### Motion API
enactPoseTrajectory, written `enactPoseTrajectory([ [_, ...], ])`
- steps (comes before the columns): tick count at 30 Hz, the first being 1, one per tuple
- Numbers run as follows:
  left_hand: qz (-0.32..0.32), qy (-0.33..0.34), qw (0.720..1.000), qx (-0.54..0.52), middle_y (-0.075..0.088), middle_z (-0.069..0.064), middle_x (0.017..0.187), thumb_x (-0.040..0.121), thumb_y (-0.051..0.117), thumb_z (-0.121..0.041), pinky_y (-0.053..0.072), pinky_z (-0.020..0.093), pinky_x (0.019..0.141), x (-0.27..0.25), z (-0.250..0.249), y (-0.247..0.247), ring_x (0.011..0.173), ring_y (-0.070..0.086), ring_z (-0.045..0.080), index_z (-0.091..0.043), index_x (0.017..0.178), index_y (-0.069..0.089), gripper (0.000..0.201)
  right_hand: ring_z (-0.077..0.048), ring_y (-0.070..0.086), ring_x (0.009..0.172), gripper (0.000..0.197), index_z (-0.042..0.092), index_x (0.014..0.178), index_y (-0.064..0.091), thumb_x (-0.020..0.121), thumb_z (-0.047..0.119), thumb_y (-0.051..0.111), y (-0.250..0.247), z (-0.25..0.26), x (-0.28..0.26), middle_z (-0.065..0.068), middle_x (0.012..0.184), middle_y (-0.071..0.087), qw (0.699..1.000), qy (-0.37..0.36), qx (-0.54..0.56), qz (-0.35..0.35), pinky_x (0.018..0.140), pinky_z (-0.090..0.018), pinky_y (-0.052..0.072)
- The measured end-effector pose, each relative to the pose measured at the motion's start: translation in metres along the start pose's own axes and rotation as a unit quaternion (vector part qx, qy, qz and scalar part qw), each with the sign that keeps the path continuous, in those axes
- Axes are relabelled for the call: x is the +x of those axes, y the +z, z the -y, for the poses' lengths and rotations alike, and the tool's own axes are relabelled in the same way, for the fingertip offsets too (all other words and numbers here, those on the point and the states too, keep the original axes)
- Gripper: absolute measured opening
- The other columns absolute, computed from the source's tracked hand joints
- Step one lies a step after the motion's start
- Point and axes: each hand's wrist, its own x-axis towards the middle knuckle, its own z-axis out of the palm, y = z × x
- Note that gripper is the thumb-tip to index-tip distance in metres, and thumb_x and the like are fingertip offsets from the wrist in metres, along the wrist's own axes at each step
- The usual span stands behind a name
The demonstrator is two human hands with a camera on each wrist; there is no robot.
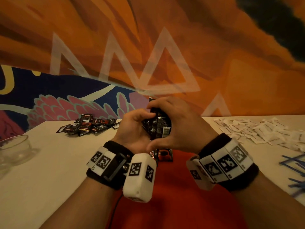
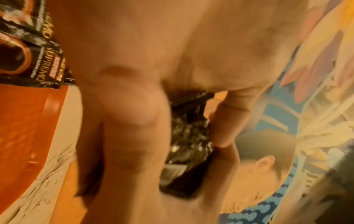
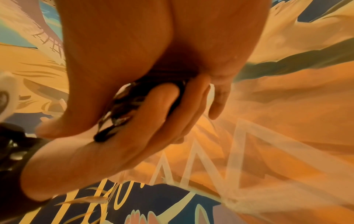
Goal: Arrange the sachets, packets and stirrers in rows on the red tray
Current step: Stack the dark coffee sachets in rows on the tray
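Both hands hold a stack of black coffee packets [image 1: 157,125] above the far end of the red tray [image 1: 178,187]. My left hand [image 1: 137,128] cups the stack from the left, thumb on top. My right hand [image 1: 178,123] wraps over it from the right. The left wrist view shows the black packets [image 2: 188,136] between palm and fingers; in the right wrist view the packets [image 3: 122,109] are squeezed between thumb and fingers. Two packets [image 1: 163,155] lie on the tray under the hands; these packets [image 2: 28,45] also show in the left wrist view.
A pile of black packets [image 1: 87,126] lies at the back left of the white table [image 1: 49,171]. White sachets [image 1: 257,131] are heaped at the back right. Blue stirrers [image 1: 295,169] lie at the right edge. A glass bowl [image 1: 14,149] stands at the left edge.
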Motion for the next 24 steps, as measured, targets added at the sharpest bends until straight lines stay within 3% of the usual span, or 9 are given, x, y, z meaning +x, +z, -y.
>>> enactPoseTrajectory([
  [4,-0.015,0.008,1.000,0.004,0.063,0.014,0.108,0.080,0.047,-0.018,0.056,0.038,0.082,0.002,0.002,0.013,0.099,0.064,0.029,-0.007,0.120,0.058,0.043,-0.016,0.044,0.123,0.088,0.031,0.130,0.049,0.057,0.077,0.066,-0.003,-0.003,-0.001,0.007,0.133,0.050,0.999,-0.001,-0.025,-0.023,0.100,-0.049,0.042],
  [7,0.003,0.016,1.000,0.001,0.062,0.014,0.121,0.092,0.051,-0.039,0.050,0.038,0.097,0.003,0.001,0.017,0.112,0.061,0.029,-0.008,0.131,0.059,0.050,-0.014,0.048,0.121,0.088,0.025,0.133,0.047,0.062,0.074,0.066,-0.005,0.000,-0.002,0.004,0.135,0.050,0.998,-0.006,0.024,-0.050,0.099,-0.045,0.046],
  [10,0.018,-0.005,1.000,0.007,0.060,0.013,0.127,0.087,0.059,-0.054,0.045,0.039,0.105,0.002,0.000,0.021,0.121,0.059,0.030,-0.008,0.132,0.058,0.065,-0.012,0.054,0.113,0.080,0.028,0.139,0.039,0.075,0.066,0.067,-0.004,0.003,-0.003,0.003,0.131,0.054,0.993,-0.024,0.065,-0.095,0.092,-0.038,0.050],
  [14,0.011,0.010,0.999,0.034,0.068,0.011,0.113,0.082,0.064,-0.041,0.055,0.037,0.093,0.003,0.002,0.021,0.108,0.068,0.026,-0.009,0.127,0.059,0.056,-0.006,0.052,0.106,0.074,0.023,0.133,0.047,0.076,0.068,0.064,-0.008,0.006,-0.003,0.006,0.122,0.057,0.994,-0.019,0.037,-0.099,0.088,-0.027,0.046],
  [18,-0.022,0.011,0.997,0.072,0.067,0.011,0.106,0.085,0.064,-0.036,0.060,0.033,0.080,0.006,0.006,0.021,0.097,0.070,0.023,-0.008,0.128,0.055,0.052,-0.012,0.046,0.122,0.096,0.032,0.138,0.039,0.058,0.072,0.075,-0.012,0.000,-0.004,0.007,0.134,0.047,0.999,0.000,0.038,-0.024,0.099,-0.039,0.046],
  [21,0.002,-0.005,0.998,0.066,0.068,0.010,0.108,0.084,0.061,-0.042,0.059,0.034,0.082,0.004,0.005,0.022,0.099,0.070,0.024,-0.011,0.123,0.061,0.050,-0.015,0.047,0.118,0.098,0.041,0.136,0.037,0.053,0.070,0.080,-0.012,0.001,-0.004,0.003,0.129,0.044,0.998,0.010,0.061,-0.022,0.094,-0.037,0.050],
  [24,0.008,-0.012,0.997,0.071,0.067,0.011,0.113,0.085,0.060,-0.044,0.056,0.035,0.089,0.001,0.002,0.023,0.106,0.068,0.025,-0.012,0.128,0.060,0.054,-0.013,0.047,0.115,0.088,0.033,0.131,0.048,0.057,0.067,0.080,-0.015,0.004,-0.004,0.004,0.126,0.043,0.998,0.014,0.056,-0.032,0.094,-0.029,0.049],
])
